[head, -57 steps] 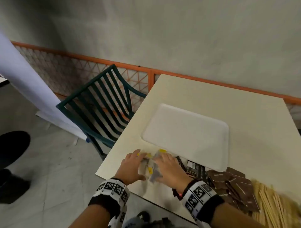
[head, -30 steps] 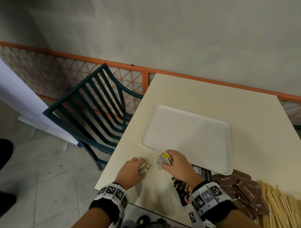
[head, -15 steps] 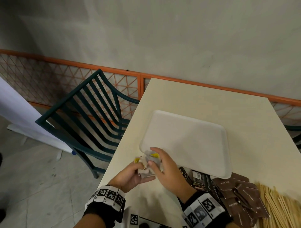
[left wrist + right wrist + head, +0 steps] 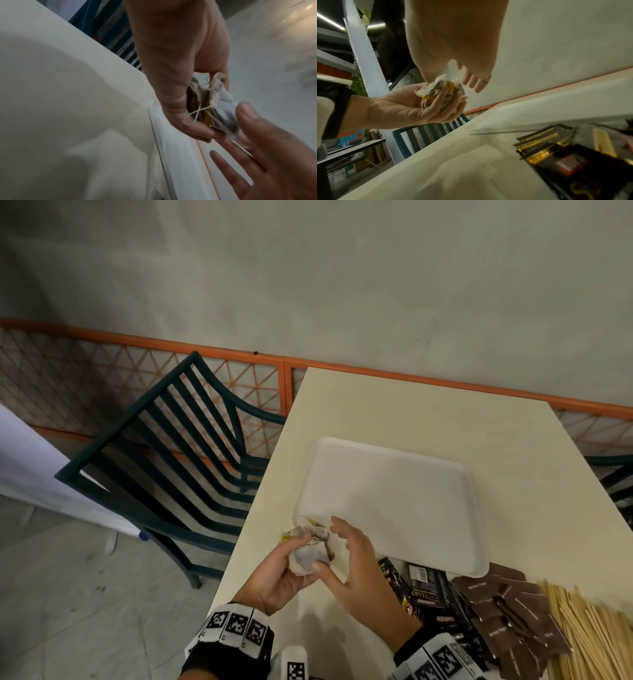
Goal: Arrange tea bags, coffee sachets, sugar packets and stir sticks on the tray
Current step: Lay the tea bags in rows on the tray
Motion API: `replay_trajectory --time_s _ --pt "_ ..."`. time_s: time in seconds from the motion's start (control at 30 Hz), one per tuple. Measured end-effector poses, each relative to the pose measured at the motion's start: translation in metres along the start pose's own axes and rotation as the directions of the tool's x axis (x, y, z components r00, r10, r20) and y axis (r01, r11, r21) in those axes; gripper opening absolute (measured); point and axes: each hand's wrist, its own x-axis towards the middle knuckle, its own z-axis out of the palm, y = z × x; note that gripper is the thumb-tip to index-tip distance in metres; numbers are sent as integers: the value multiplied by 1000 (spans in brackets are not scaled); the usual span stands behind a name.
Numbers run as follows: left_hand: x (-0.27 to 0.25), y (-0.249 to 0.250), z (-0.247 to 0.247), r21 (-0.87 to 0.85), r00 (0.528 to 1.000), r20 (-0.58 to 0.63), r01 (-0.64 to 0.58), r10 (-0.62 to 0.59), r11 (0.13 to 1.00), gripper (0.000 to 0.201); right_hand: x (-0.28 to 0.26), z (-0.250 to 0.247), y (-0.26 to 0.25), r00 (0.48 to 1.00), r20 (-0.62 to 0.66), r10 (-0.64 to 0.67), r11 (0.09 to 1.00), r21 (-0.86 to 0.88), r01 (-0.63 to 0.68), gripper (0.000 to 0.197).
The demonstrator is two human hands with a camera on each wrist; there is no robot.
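Note:
A bundle of tea bags (image 4: 313,556) with strings and yellow tags lies in my cupped left hand (image 4: 298,556), just above the table by the near left corner of the white tray (image 4: 394,498). My left fingers curl round the tea bags (image 4: 443,92). My right hand (image 4: 330,544) is beside the bundle with fingers straight and spread, and its thumb (image 4: 247,115) touches one tea bag (image 4: 223,108). Nothing lies on the tray. Black coffee sachets (image 4: 428,594), brown sugar packets (image 4: 507,618) and wooden stir sticks (image 4: 589,635) lie along the table's near edge to the right.
The cream table (image 4: 411,405) stands against an orange-framed mesh rail (image 4: 239,361) and a grey wall. A dark green slatted chair (image 4: 178,460) is close to the table's left edge. Bare tabletop lies beyond and to the right of the tray.
Both hands gathered the tea bags on the table, then lifted them. The bundle now sits in my left hand, and my right fingers have spread away from it.

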Motion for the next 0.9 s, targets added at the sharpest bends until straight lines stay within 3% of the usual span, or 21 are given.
replay_trajectory --time_s 0.1,0.2,0.37,0.57,0.73,0.83,0.9 --pt "4 0 -4 -32 1000 3 -8 8 999 28 -3 2 2 993 -119 -2 1000 1 2 39" --pt "6 -4 2 -14 1000 4 -18 18 1000 23 -5 6 -1 994 -107 19 999 34 -16 26" --pt "9 -13 7 -37 1000 -7 -7 6 999 28 -7 10 4 992 -109 64 995 78 -56 20" --pt "8 -22 -6 -110 987 -150 -77 60 991 38 -14 -9 14 979 -19 201 939 288 -187 18" --pt "3 -18 -3 -162 983 -165 -103 75 981 31 -3 -28 25 949 -140 283 887 414 -203 21" --pt "4 -21 10 -143 981 -174 -111 85 984 31 8 -34 25 953 -222 206 944 303 -134 22" --pt "7 -23 22 -133 979 -177 -123 98 983 30 11 -32 22 983 -161 93 979 194 -61 18"
